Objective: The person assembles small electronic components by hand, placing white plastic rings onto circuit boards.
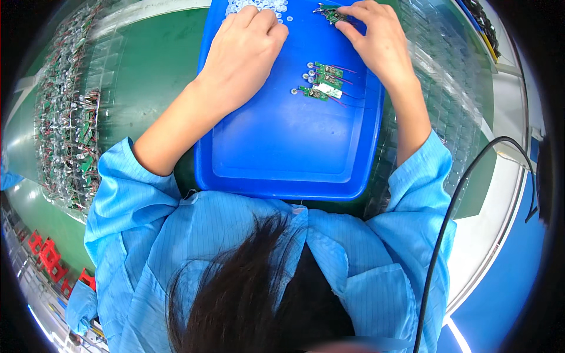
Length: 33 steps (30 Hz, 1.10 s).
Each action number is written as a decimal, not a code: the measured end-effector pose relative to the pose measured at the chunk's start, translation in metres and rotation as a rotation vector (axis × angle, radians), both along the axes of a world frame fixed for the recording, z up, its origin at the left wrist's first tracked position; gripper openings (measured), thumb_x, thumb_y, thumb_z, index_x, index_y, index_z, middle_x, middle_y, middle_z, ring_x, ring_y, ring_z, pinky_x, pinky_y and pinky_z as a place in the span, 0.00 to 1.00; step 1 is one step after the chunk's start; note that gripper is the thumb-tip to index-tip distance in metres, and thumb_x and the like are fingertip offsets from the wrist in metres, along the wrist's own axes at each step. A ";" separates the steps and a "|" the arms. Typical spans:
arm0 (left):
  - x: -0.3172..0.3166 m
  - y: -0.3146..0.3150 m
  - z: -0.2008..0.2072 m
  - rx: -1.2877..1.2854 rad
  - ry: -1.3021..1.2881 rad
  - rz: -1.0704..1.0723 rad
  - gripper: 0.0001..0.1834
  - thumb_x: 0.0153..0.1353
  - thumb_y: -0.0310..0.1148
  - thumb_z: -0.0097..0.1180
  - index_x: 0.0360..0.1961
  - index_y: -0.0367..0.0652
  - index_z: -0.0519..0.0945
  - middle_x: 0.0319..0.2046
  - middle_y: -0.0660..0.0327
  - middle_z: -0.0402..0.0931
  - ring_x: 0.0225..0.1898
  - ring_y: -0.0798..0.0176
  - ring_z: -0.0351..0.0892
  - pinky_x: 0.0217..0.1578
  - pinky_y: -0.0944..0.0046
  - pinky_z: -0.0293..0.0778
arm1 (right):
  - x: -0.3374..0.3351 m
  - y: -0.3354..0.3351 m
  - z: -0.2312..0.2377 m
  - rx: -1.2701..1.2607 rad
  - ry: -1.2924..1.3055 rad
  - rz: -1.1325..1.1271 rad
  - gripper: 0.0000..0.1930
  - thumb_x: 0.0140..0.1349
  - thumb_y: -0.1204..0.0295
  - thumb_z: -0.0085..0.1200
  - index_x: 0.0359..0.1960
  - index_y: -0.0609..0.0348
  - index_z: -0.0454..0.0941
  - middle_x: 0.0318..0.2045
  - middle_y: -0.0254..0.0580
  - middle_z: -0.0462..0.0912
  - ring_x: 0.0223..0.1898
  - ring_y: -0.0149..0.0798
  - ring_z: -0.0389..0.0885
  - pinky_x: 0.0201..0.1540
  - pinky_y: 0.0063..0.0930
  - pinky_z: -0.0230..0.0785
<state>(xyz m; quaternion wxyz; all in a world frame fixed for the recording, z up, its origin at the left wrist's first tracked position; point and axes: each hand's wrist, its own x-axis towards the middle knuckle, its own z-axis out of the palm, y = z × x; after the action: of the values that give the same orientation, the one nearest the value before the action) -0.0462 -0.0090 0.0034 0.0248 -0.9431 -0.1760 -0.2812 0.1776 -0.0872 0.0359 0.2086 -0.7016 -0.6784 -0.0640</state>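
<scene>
My left hand (250, 50) is curled over a pile of small translucent white round pieces (268, 5) at the far left of a blue plastic tray (282, 187). Its fingertips are hidden under the knuckles, so what they pinch cannot be seen. With thumb and fingers, my right hand (379, 38) grips a small green circuit board (333, 15) at the tray's far right. Nearer me in the tray lies a row of several green circuit boards (328, 72), with round silver-white parts at their left ends and thin red and dark wires at their right.
On the green table (150, 82), stacked clear trays full of boards and wires (70, 117) stand at the left. More clear plastic trays (450, 88) line the right side. A black cable (450, 206) arches at the right. Red stools (50, 259) show at the lower left.
</scene>
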 end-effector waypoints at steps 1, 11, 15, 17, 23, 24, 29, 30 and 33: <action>0.000 0.001 0.000 0.038 0.034 -0.012 0.05 0.55 0.26 0.59 0.32 0.37 0.78 0.33 0.53 0.73 0.40 0.51 0.73 0.44 0.56 0.72 | 0.000 0.002 -0.005 0.028 -0.034 0.012 0.10 0.57 0.72 0.66 0.38 0.62 0.87 0.38 0.48 0.84 0.47 0.54 0.79 0.55 0.43 0.72; 0.023 0.018 0.016 -0.594 -0.316 -0.040 0.08 0.65 0.26 0.57 0.41 0.33 0.82 0.36 0.46 0.83 0.39 0.44 0.83 0.43 0.52 0.77 | 0.003 0.029 -0.005 0.024 -0.017 0.145 0.10 0.58 0.74 0.64 0.41 0.62 0.87 0.40 0.46 0.85 0.48 0.52 0.79 0.55 0.41 0.72; 0.021 0.022 0.019 -0.750 -0.277 0.005 0.09 0.66 0.28 0.57 0.41 0.32 0.84 0.35 0.45 0.85 0.37 0.45 0.86 0.41 0.55 0.79 | 0.007 0.033 -0.016 0.040 -0.050 0.167 0.08 0.56 0.75 0.64 0.38 0.61 0.88 0.39 0.43 0.85 0.48 0.50 0.79 0.56 0.40 0.71; 0.022 0.022 0.016 -0.764 -0.298 -0.024 0.10 0.68 0.28 0.57 0.42 0.32 0.84 0.33 0.48 0.85 0.35 0.52 0.86 0.39 0.58 0.79 | 0.017 0.038 -0.031 0.241 0.194 0.305 0.07 0.56 0.74 0.65 0.37 0.60 0.88 0.37 0.44 0.86 0.46 0.50 0.80 0.54 0.39 0.72; 0.024 0.036 0.008 -1.406 -0.319 0.090 0.10 0.70 0.28 0.58 0.43 0.30 0.84 0.29 0.56 0.84 0.32 0.66 0.84 0.35 0.64 0.79 | -0.015 0.018 0.017 0.187 0.208 0.095 0.06 0.58 0.72 0.66 0.35 0.61 0.87 0.30 0.50 0.87 0.33 0.49 0.87 0.39 0.38 0.78; 0.022 0.038 0.007 -1.405 -0.322 0.090 0.10 0.70 0.28 0.58 0.43 0.30 0.84 0.29 0.56 0.84 0.32 0.66 0.84 0.35 0.64 0.79 | -0.015 0.017 0.016 0.143 0.266 0.073 0.07 0.58 0.72 0.66 0.35 0.61 0.86 0.30 0.49 0.87 0.32 0.46 0.87 0.38 0.35 0.78; 0.015 0.032 0.018 -0.888 -0.231 0.075 0.08 0.64 0.26 0.62 0.41 0.33 0.87 0.35 0.50 0.87 0.32 0.61 0.86 0.38 0.63 0.80 | -0.010 0.005 0.002 -0.036 0.464 -0.054 0.07 0.61 0.73 0.65 0.36 0.63 0.86 0.28 0.43 0.87 0.31 0.33 0.85 0.36 0.28 0.76; 0.014 0.028 0.020 -0.888 -0.226 0.075 0.08 0.64 0.26 0.62 0.41 0.33 0.87 0.35 0.50 0.87 0.32 0.61 0.86 0.38 0.63 0.80 | -0.010 0.004 0.001 -0.091 0.575 -0.086 0.07 0.62 0.73 0.64 0.37 0.65 0.86 0.29 0.40 0.87 0.31 0.30 0.83 0.37 0.26 0.75; 0.018 0.021 0.022 -0.813 -0.020 -0.173 0.09 0.61 0.26 0.60 0.38 0.33 0.87 0.37 0.46 0.86 0.40 0.47 0.86 0.46 0.54 0.80 | 0.008 0.006 -0.012 -0.101 0.812 -0.042 0.07 0.65 0.74 0.63 0.40 0.66 0.86 0.32 0.36 0.87 0.34 0.26 0.82 0.38 0.23 0.75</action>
<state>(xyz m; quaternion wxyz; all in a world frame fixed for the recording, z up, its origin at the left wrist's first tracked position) -0.0281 0.0124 0.0250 -0.3752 -0.8846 -0.1930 -0.1989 0.1855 -0.0812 0.0241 0.4234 -0.6928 -0.5288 0.2472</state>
